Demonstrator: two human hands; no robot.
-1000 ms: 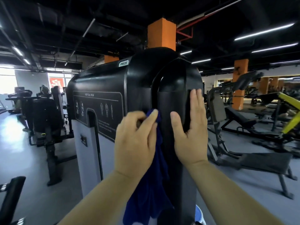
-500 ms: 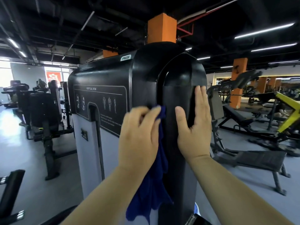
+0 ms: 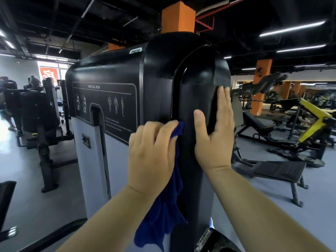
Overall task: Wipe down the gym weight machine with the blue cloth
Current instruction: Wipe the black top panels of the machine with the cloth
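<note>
Slid slightly lower, left hand (image 3: 152,157) clutches cloth (image 3: 163,215) on machine (image 3: 160,79), long axis 12-to-6; right hand (image 3: 214,142), flat, braces at 3 o'clock.

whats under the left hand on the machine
The blue cloth, held by the left hand against the machine; its loose end hangs below the wrist. The patch beneath the palm is hidden.

Background. An orange square column (image 3: 178,17) rises at centre, with white ceiling strip lights (image 3: 292,29) to its right. At right, a flat black padded bench (image 3: 280,170) stands on the grey floor (image 3: 318,206), near a yellow-framed incline machine (image 3: 316,120). At left stands a black upright exercise machine (image 3: 36,110), before a red window sign (image 3: 49,74).
</note>
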